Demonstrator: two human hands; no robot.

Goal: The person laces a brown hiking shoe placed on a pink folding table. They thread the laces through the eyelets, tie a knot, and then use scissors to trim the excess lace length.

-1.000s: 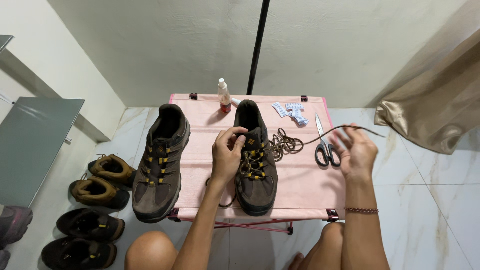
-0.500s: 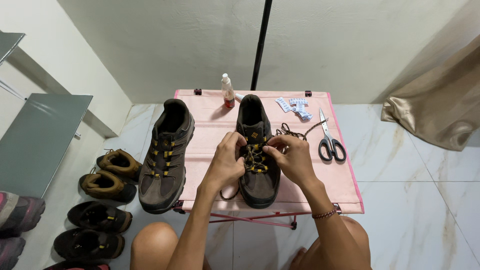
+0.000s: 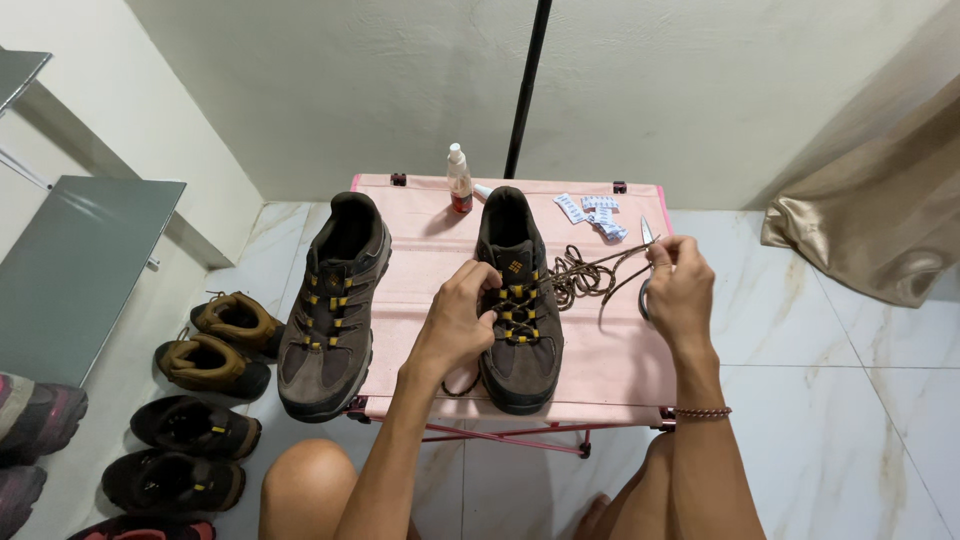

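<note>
Left hand [image 3: 462, 318] grips shoe [image 3: 517, 300] at eyelets. Right hand [image 3: 678, 288], right of shoe, pinches lace [image 3: 592, 274]; hides scissors [image 3: 646, 240]. Bench [image 3: 420, 260] front edge partly obscured.

Right hand draws the lace out to the side

Half a second ago both hands were bunched together over the laced shoe [image 3: 517, 300]; now the right hand [image 3: 678, 290] has swung away to the right, over the scissors [image 3: 645, 262], its fingers [image 3: 668, 252] pinching the brown lace [image 3: 600, 262], which runs taut from the eyelets. The left hand [image 3: 462, 320] has settled on the shoe's left side, at the eyelets.
</note>
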